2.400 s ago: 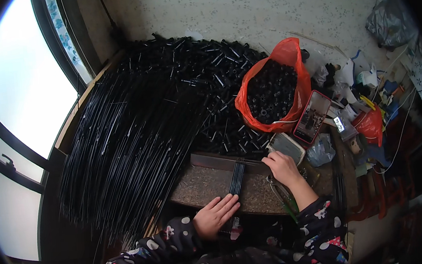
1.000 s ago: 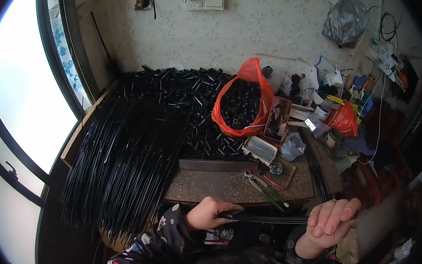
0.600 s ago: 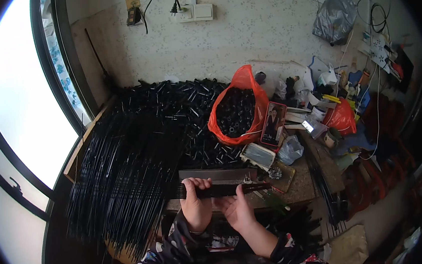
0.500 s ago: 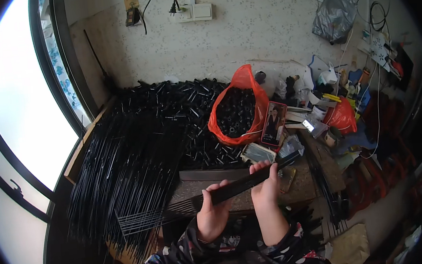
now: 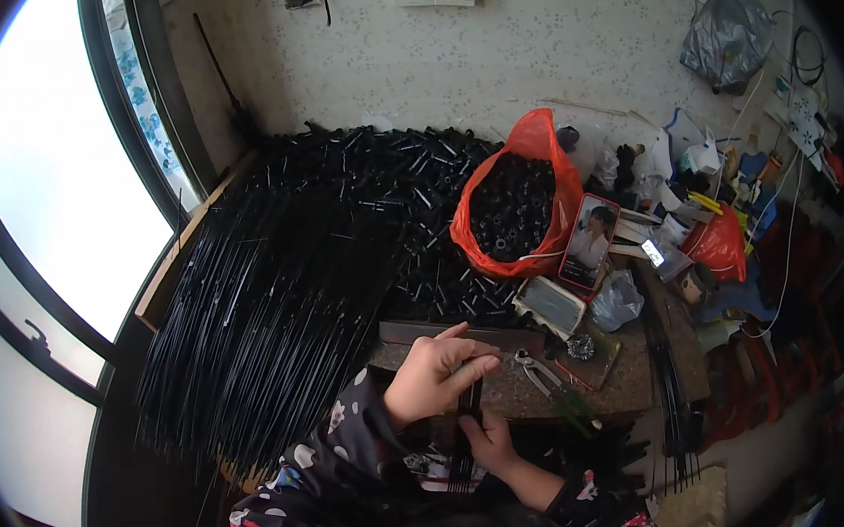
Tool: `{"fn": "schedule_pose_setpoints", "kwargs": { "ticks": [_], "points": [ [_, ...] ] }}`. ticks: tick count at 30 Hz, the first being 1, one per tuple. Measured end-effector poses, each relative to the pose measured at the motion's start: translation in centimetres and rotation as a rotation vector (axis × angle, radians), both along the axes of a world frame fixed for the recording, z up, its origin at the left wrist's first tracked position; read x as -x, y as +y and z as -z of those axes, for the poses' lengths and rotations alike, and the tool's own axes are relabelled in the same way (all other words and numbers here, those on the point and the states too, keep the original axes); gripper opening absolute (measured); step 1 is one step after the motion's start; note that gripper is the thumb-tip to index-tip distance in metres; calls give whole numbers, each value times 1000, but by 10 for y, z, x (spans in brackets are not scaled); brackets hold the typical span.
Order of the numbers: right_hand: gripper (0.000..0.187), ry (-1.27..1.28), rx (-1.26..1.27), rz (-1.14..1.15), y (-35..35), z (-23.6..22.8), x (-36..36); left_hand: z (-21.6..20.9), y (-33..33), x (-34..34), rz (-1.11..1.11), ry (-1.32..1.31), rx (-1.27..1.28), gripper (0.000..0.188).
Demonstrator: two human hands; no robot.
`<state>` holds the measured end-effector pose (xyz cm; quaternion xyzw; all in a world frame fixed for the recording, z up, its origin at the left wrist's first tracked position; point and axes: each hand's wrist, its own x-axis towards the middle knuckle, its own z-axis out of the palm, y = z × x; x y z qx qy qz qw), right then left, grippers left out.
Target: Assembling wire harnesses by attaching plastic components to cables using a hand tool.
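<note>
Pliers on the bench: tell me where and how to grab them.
Probably best gripped around both green handles, coming from the near side: they slant toward the picture's lower right, while the metal head points away.

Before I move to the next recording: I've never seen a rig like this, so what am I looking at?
There is no machine here, just a person working bare-handed. Every picture comes from the left of two fisheye cameras on the person's head, looking down, so straight edges bend near the rim.

The right hand has its grip around a narrow bundle of thin black strips. The left hand is at its upper end; whether it grips is unclear.

On the brown speckled worktop are a broad spread of long thin black rods at left, a heap of short black tubes behind, an open red plastic bag of small black parts, a red-edged phone and green-handled metal pliers.
</note>
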<state>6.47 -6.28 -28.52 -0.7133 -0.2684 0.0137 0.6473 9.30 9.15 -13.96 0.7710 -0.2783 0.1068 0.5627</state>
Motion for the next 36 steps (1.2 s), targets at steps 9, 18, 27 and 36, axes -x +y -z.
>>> {"fn": "schedule_pose_setpoints", "kwargs": {
  "ticks": [9,18,27,36],
  "points": [
    [19,422,-309,-7,-9,12,-9,-5,29,-22,931,303,95,69],
    [17,635,-442,165,-7,7,-20,118,124,-255,-904,-89,-608,30],
    [20,605,-442,139,-11,4,-34,58,68,-303,-381,3,-591,34],
    [20,633,-439,117,-12,-3,-32,67,81,-326,-353,-98,-948,37]
  ]
}}
